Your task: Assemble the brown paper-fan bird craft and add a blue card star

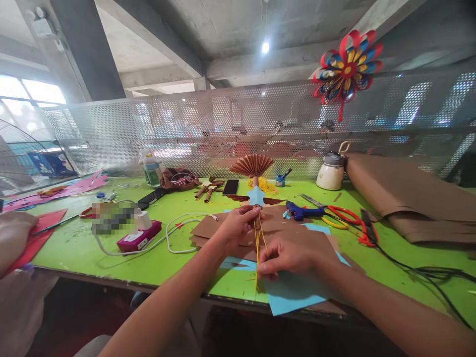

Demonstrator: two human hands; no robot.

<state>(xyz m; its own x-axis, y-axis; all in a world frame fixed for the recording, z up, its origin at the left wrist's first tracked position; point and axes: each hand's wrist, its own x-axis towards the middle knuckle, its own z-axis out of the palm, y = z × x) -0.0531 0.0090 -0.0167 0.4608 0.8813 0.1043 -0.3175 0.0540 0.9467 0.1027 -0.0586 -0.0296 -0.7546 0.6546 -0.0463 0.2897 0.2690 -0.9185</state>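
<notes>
My left hand (pixel 240 225) is closed around the lower part of a brown paper figure (pixel 253 166), holding it upright. The figure has a pleated paper fan on top, a light blue star-shaped piece (pixel 256 195) in its middle and pleated wings at both sides. Yellow strings (pixel 257 248) hang down from it. My right hand (pixel 284 258) pinches these strings between thumb and fingers, lower down and to the right. Beneath my hands lie brown paper sheets (pixel 219 229) and light blue paper (pixel 293 297) on the green table.
A blue glue gun (pixel 303 210), scissors with red handles (pixel 347 214) and a cream jug (pixel 330 172) are on the right, beside folded brown paper (pixel 405 198). At left stand a magenta power strip (pixel 139 237) and a white cable (pixel 169 233). Another person's arm (pixel 17 238) rests over red paper.
</notes>
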